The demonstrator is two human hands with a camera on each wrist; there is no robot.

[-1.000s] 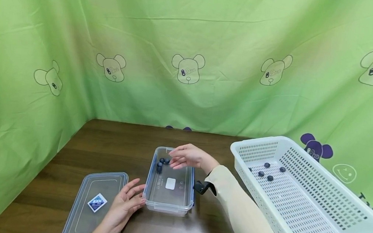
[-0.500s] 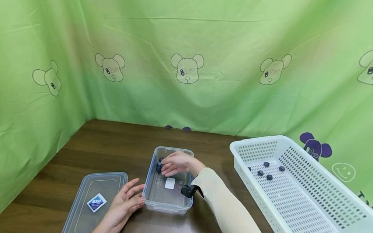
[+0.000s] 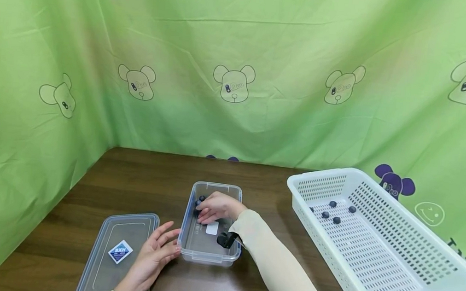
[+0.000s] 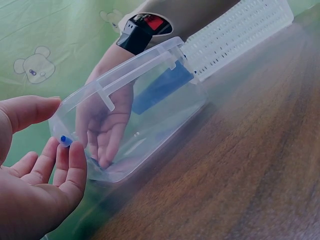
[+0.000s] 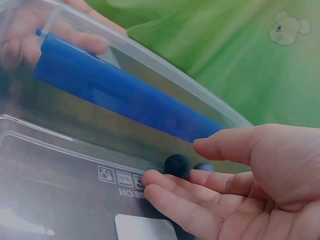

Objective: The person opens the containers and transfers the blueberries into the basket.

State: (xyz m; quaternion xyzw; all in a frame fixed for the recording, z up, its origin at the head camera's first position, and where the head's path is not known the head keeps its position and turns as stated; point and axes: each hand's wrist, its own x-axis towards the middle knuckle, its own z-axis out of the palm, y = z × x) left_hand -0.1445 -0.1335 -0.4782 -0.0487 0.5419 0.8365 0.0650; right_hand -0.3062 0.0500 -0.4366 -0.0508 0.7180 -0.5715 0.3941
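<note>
A clear plastic container (image 3: 189, 248) with blue side clips stands on the table, holding several blueberries (image 3: 202, 198) near its far left corner. My right hand (image 3: 218, 206) reaches down inside it. In the right wrist view its fingers lie loosely extended right at a blueberry (image 5: 177, 166), the thumb apart from them; another berry is partly hidden behind the fingers. My left hand (image 3: 150, 258) rests its fingertips against the container's near left corner, thumb by the rim and fingers around a blue clip end (image 4: 65, 140) in the left wrist view.
A clear lid (image 3: 99, 263) with a blue-and-white label lies on the table (image 3: 151, 175) at left, partly under the left forearm. At right stands a long white perforated basket (image 3: 406, 253) with several blueberries (image 3: 336, 220) inside. A green printed curtain (image 3: 235, 122) hangs behind.
My right hand has moved left and down into the container, from above its right side to the berries. The left hand stays at the corner.
</note>
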